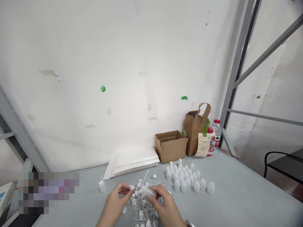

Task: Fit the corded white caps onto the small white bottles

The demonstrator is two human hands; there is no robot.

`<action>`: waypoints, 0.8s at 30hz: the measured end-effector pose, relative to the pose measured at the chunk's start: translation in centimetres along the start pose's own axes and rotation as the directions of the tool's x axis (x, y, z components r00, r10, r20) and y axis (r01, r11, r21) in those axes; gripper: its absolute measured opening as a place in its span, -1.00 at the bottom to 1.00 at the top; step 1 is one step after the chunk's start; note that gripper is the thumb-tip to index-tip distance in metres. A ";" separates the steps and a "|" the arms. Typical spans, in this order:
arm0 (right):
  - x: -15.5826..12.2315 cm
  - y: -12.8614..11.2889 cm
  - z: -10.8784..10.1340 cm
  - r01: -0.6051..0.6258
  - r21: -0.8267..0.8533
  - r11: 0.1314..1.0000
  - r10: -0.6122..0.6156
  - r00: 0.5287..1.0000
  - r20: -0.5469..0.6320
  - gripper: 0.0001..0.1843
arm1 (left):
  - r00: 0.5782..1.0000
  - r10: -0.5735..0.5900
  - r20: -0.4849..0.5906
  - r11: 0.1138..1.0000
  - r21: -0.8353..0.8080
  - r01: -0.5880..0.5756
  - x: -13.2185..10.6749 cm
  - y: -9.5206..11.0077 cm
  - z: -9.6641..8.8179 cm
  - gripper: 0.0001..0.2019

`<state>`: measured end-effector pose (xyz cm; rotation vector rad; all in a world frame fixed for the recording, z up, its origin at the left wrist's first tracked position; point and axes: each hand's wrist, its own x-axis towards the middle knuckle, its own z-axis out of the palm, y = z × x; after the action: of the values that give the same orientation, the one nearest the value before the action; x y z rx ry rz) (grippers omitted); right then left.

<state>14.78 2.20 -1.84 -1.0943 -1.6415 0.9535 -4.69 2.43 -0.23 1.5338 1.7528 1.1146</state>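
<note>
Much table (227,206) lies right of white shells (183,176); my left hand (119,198) pinches a cap (132,187), my right hand (167,203) a tube (149,191).

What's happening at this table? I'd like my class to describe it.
A person's right hand holds a small translucent container, while the left hand pinches a small white piece close by. Beneath both hands lies a loose pile of white parts. To their right, a group of whitish containers stands upright on the table, near a cardboard box.
</note>
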 end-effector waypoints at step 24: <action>0.0 -0.2 -0.1 -0.024 -0.091 0.996 0.021 0.999 -0.032 -0.80 | 0.993 -0.105 0.049 0.989 0.111 0.099 -0.1 -0.3 -0.1 -0.77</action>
<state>14.79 2.13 -1.60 -1.1861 -1.6641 0.8789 -4.87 2.28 -0.43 1.5048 1.8591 0.9317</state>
